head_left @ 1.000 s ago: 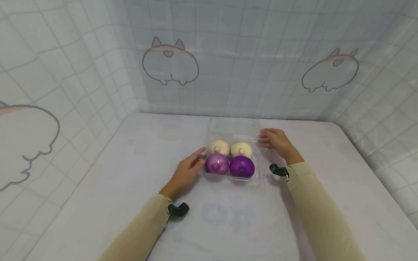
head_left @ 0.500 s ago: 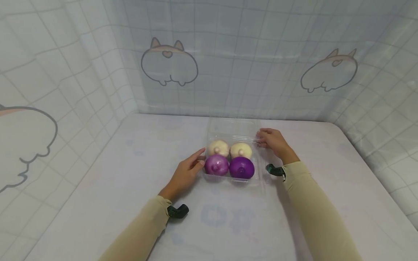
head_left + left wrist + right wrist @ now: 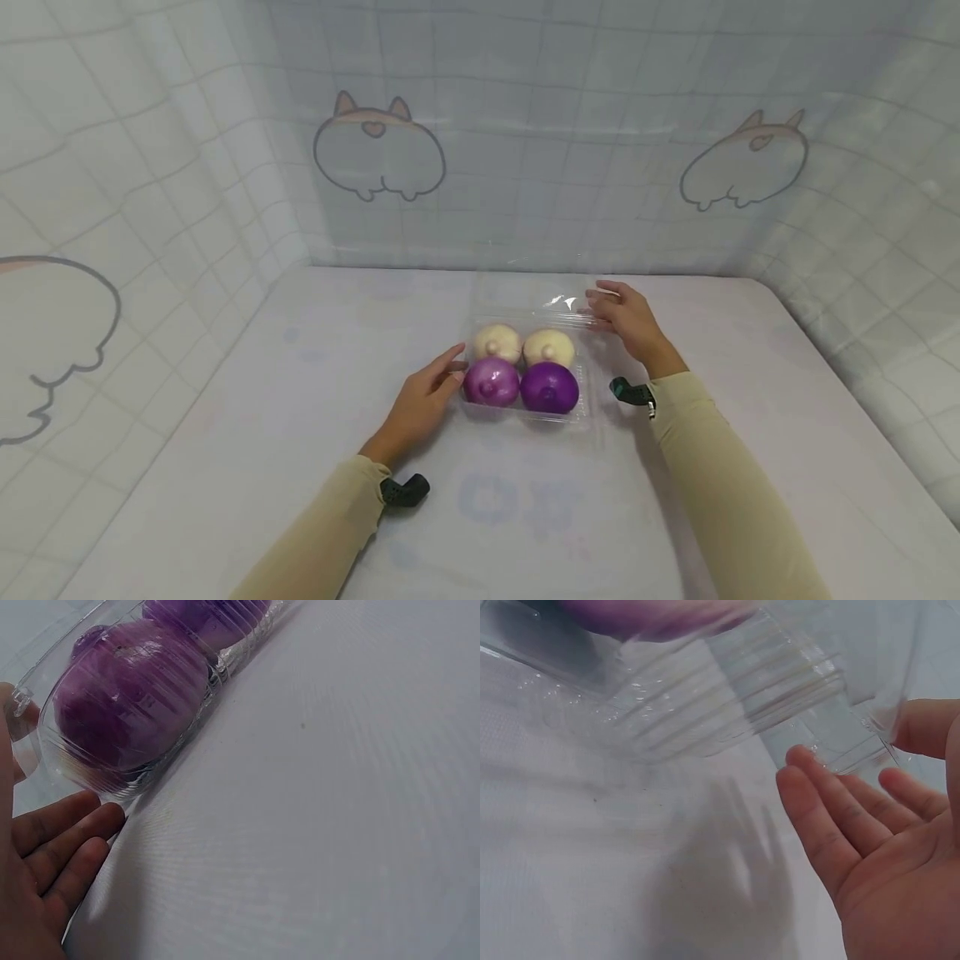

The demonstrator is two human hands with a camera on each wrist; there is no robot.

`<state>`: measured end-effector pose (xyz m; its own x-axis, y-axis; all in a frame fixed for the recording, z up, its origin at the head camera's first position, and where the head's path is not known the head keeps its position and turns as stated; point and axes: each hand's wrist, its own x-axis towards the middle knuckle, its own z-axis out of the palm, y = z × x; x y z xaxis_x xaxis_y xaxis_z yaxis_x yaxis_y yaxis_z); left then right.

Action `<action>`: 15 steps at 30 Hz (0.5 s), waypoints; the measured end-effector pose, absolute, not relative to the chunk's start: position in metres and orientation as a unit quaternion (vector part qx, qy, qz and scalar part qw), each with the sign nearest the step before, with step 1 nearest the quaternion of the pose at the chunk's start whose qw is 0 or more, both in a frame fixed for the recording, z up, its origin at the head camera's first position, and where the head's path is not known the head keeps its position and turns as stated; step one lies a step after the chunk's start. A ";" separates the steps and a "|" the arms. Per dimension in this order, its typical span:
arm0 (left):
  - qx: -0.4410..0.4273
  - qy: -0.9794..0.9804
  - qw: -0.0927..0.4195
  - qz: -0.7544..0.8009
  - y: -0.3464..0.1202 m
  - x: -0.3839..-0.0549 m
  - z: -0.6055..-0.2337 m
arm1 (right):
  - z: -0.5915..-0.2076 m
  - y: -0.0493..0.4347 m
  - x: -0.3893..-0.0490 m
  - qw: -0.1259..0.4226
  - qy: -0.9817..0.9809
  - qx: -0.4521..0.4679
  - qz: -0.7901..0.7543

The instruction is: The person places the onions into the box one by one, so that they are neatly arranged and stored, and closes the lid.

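Note:
A hinged clear plastic container (image 3: 585,417) holds two purple onions (image 3: 491,382) (image 3: 549,387) in front and two cream-white onions (image 3: 497,343) (image 3: 549,347) behind. Its transparent lid (image 3: 532,292) leans up at the back, with a bright glare on it. Along the container's left side lies my left hand (image 3: 416,408), its fingers (image 3: 67,874) mostly straight and touching or very near the wall. My right hand (image 3: 632,329) is at the lid's right edge. In the right wrist view, the thumb and index finger meet that edge while the other fingers (image 3: 817,825) extend loosely below.
A white cloth (image 3: 337,333) with faint prints covers the table. Behind it and at both sides hang grid-patterned curtains (image 3: 562,167) with cartoon animal drawings. The lid stands close to the back curtain.
The lid has risen from lying back and now tilts up, catching light. My right hand has shifted slightly left and up with it. My left hand stays beside the container.

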<state>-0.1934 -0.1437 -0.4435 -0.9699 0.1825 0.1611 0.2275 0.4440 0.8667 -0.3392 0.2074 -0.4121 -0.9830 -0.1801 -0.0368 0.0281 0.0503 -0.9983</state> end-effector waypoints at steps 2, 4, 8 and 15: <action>-0.119 -0.851 0.023 -0.511 -0.144 -0.194 -0.444 | -0.410 0.207 -0.339 0.071 0.713 -0.063 -0.694; -0.119 -0.851 0.025 -0.511 -0.145 -0.194 -0.444 | -0.408 0.206 -0.338 0.069 0.712 -0.073 -0.695; -0.119 -0.850 0.025 -0.513 -0.143 -0.195 -0.444 | -0.405 0.207 -0.338 0.063 0.716 -0.079 -0.691; -0.123 -0.852 0.026 -0.507 -0.142 -0.197 -0.444 | -0.403 0.209 -0.338 0.049 0.719 -0.096 -0.687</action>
<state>-0.1968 -0.1421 -0.4440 -0.9685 0.1831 0.1690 0.2358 0.4547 0.8589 -0.3376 0.2086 -0.4027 -0.9770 -0.2042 0.0614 -0.0705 0.0378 -0.9968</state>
